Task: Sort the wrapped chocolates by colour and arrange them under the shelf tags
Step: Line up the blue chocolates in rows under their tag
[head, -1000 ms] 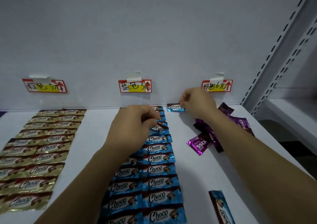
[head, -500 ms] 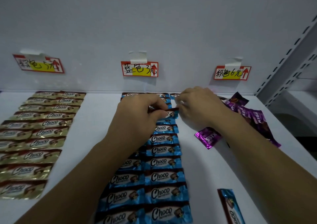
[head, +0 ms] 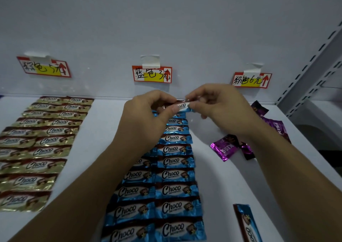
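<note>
Across the white shelf I log three groups, all lying flat under a plain white back panel. Light is dim.

- Left: the gold chocolates lie in two neat columns below the left tag.
- Middle: the blue chocolates lie in two columns below the middle tag. The left forearm partly blocks the left column.
- Right: the purple chocolates sit in a loose heap below the right tag, several overlapping.
- Front right: one stray blue chocolate lies alone near the edge, well apart from the columns, its long side running toward the camera.
- Far right: a grey slotted upright borders the shelf.

Hands: both are raised at the far end of the blue columns, just below the middle tag. The left hand and right hand share one held blue chocolate. It spans the gap between them, roughly level, over the top of the right column.

The left fingers are curled, with thumb and forefinger pinching the wrapper's left end. The right fingers are curled as well, pinching its right end. I cannot tell whether the wrapper touches the pieces beneath it.
</note>
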The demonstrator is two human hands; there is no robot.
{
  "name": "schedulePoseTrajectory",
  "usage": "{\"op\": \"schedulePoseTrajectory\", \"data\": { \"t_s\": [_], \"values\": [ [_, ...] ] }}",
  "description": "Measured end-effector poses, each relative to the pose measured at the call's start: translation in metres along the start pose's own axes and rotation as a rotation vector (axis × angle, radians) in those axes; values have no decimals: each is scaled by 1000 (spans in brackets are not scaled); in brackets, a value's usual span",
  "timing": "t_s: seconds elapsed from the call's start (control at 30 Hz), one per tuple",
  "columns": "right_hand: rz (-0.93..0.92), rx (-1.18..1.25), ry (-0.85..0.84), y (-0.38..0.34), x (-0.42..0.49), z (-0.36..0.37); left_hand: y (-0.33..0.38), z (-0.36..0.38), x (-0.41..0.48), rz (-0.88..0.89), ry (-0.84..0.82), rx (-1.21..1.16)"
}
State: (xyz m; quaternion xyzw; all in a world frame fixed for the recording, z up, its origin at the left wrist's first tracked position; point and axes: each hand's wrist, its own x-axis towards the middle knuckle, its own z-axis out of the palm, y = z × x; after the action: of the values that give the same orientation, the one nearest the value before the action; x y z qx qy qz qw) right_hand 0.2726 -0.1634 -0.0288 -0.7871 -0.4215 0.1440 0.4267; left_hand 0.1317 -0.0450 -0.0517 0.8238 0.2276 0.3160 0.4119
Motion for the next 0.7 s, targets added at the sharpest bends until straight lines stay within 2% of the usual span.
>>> {"op": "schedulePoseTrajectory", "data": {
  "t_s": [0.1, 0.17, 0.3, 0.7],
  "values": [
    [102, -105, 166, 17, 14, -2, -7, -4, 1, 69, -68, 333],
    [140, -250, 185, 27, 21, -2, -10, -9, 2, 92, -92, 480],
    [152, -344, 195, 38, 27, -3, -10, -12, 0, 134, -106, 534],
    [159, -293, 244, 34, 30, 6, -10, -12, -1, 122, -242, 701]
  ]
}}
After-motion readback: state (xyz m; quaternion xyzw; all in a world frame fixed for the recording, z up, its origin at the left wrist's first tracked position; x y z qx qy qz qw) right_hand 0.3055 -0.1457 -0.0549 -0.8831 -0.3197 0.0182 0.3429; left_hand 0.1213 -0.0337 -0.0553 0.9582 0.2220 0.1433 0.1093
